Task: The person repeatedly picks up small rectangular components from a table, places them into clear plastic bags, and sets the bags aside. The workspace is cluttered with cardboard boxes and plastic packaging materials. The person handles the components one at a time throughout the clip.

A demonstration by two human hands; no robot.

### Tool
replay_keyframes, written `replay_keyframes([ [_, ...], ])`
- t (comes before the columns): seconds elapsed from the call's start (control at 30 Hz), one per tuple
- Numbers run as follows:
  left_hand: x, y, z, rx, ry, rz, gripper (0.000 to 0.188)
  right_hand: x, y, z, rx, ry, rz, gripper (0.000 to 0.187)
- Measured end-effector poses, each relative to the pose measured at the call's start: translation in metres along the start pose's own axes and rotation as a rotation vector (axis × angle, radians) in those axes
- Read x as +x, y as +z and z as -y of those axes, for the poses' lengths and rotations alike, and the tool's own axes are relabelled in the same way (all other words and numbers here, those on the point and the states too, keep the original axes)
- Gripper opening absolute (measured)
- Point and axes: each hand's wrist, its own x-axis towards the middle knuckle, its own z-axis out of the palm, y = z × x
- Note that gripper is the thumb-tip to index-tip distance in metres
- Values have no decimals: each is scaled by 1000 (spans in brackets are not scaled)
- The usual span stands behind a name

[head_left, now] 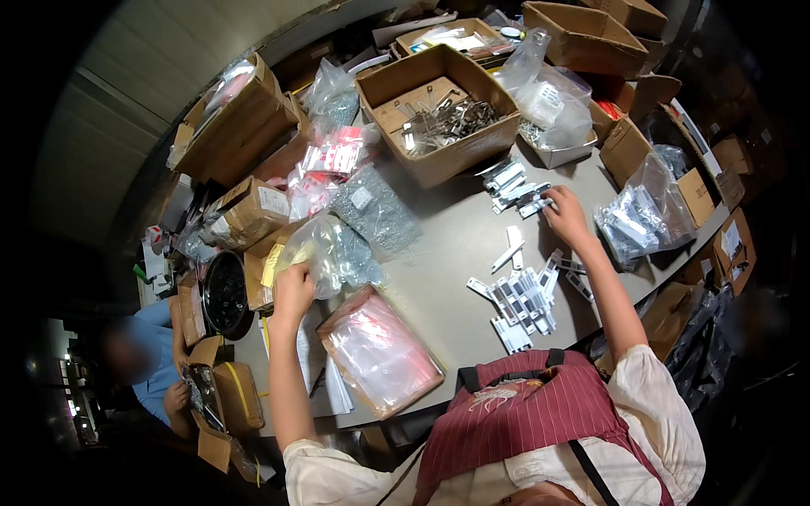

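Note:
My left hand (294, 291) is closed at the mouth of a clear plastic bag (333, 253) on the left of the table; the bag seems to hold small grey parts. At the far middle, the fingers of my right hand (565, 211) pinch a narrow grey-and-white piece (535, 206). It lies at the edge of a small heap of similar pieces (508, 180). Closer to me, more of these flat, slim pieces (523, 304) are spread in a loose pile. Two lie crossed (510, 249) between the groups.
An open carton (439, 160) of metal parts stands at the back. A shallow box (380, 354) of clear, red-edged bags sits near my left forearm. Bagged pieces (637, 215) lie at right. Another person (152, 363) works at the far left beside a black round tub (226, 295).

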Motion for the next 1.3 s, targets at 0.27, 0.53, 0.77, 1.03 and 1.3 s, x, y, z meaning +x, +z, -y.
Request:
replay_keyframes([
  [0.27,-11,-26,-134,-537,-24,-590,20,-20,2,-4,-259,-86,46,46],
  [0.53,-47,77,-252,-962,-25,-116,20,-32,-21,-2,-92,-35,57,44],
  [0.77,-20,166,-312,-1096,-13,198,27,-9,-1,-27,-136,-166,39,30],
  [1.03,-2,170,-339,-1339,-228,127,34,-80,-53,44,299,-134,121,39],
  [1.3,-28,138,-344,-1248,-65,290,20,-114,-92,57,1366,604,622,30],
])
